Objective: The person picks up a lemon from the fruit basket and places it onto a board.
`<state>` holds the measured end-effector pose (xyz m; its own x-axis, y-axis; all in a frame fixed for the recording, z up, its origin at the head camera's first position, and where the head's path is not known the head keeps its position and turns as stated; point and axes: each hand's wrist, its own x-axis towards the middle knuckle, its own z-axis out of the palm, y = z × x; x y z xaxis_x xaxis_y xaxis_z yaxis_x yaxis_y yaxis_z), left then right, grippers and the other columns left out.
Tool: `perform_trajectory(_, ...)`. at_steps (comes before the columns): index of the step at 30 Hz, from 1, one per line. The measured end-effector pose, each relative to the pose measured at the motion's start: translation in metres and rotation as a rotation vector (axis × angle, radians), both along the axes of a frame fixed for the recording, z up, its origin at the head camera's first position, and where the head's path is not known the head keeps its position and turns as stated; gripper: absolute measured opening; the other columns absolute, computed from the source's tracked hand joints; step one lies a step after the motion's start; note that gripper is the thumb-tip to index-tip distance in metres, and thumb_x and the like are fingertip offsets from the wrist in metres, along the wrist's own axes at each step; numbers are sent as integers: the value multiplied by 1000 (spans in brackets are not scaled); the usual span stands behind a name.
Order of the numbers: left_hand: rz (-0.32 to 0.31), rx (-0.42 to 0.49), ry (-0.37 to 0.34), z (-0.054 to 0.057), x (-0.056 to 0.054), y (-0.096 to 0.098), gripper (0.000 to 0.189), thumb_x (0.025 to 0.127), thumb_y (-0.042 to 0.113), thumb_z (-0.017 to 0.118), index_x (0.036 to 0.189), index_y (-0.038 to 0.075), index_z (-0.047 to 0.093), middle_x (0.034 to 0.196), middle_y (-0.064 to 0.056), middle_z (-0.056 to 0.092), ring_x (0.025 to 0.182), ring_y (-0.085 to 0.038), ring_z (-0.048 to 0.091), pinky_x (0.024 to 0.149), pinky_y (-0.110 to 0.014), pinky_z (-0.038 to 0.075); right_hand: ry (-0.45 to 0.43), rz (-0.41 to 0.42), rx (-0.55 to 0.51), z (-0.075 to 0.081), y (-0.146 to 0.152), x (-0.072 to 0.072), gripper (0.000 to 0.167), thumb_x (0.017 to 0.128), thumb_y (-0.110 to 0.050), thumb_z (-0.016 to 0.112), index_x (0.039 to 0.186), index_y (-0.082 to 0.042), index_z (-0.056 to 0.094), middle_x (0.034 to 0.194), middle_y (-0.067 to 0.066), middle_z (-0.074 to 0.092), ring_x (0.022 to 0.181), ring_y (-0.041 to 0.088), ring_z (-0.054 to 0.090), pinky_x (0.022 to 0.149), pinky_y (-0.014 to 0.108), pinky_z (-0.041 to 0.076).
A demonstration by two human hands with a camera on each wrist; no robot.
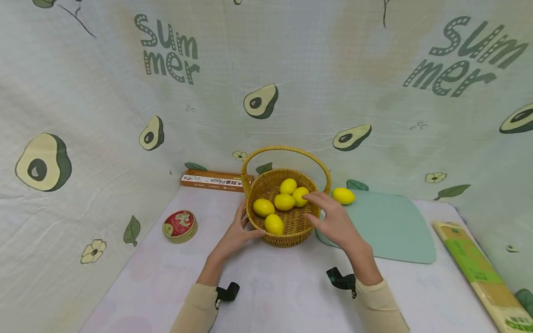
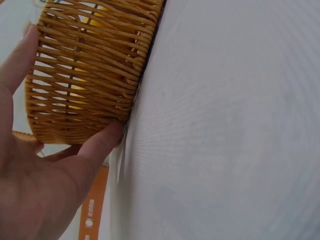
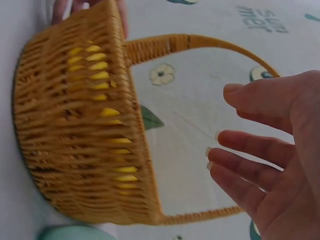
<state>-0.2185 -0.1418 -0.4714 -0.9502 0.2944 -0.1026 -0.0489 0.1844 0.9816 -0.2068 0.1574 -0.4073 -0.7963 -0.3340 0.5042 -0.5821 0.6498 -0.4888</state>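
A wicker basket [image 1: 287, 238] with a tall arched handle stands on the table and holds several yellow lemons [image 1: 284, 202]. My left hand [image 1: 237, 236] grips the basket's left side, thumb at the front rim and fingers round the outer wall. In the left wrist view, its thumb and fingers lie against the woven side [image 2: 90, 75]. Over the basket's right rim hovers my right hand [image 1: 339, 222], its fingers spread and loosely bent, nothing between them. The right wrist view shows those fingers [image 3: 250, 167] apart from the basket wall [image 3: 80, 135]. Another lemon [image 1: 343, 195] lies right of the handle.
A pale green cutting board [image 1: 391, 226] lies right of the basket, with a long pasta packet [image 1: 479, 268] beyond it. Behind the basket is a brown pasta box [image 1: 214, 180]. A round red and gold tin [image 1: 180, 225] sits at left. Printed cloth [image 1: 291, 60] hangs behind.
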Motion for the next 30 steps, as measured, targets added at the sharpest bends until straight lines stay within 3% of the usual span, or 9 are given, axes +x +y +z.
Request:
perform_trajectory(9, 35, 1, 49, -24, -9, -2, 111, 85, 21, 79, 157, 44, -2, 168, -1, 4, 154, -37, 14, 121, -58, 23, -117, 72, 73, -18, -29, -10, 41, 90, -20, 73, 129, -16, 65, 129, 2, 65, 119, 24, 62, 97, 47, 54)
perform_trajectory(15, 30, 15, 71, -25, -9, -3, 109, 86, 22, 79, 155, 48, -1, 168, 2, 4, 154, -35, 15, 121, -57, 26, -208, 119, 76, -30, -43, -18, 44, 90, -22, 73, 133, -16, 64, 135, 1, 63, 125, 23, 59, 102, 48, 51)
perform_trajectory(21, 19, 20, 80, -27, -9, -4, 110, 85, 25, 80, 156, 46, -2, 168, 1, 2, 154, -37, 14, 120, -60, 24, -299, 142, 147, -37, -57, -25, 47, 92, -26, 72, 137, -16, 61, 137, 1, 62, 124, 22, 60, 102, 46, 51)
perform_trajectory(30, 18, 8, 99, -30, -8, -3, 107, 87, 22, 78, 154, 50, 0, 167, 2, 6, 153, -38, 17, 119, -59, 28, -404, 162, 175, -35, -64, -31, 50, 92, -26, 72, 140, -22, 59, 142, 1, 59, 131, 23, 55, 108, 46, 47)
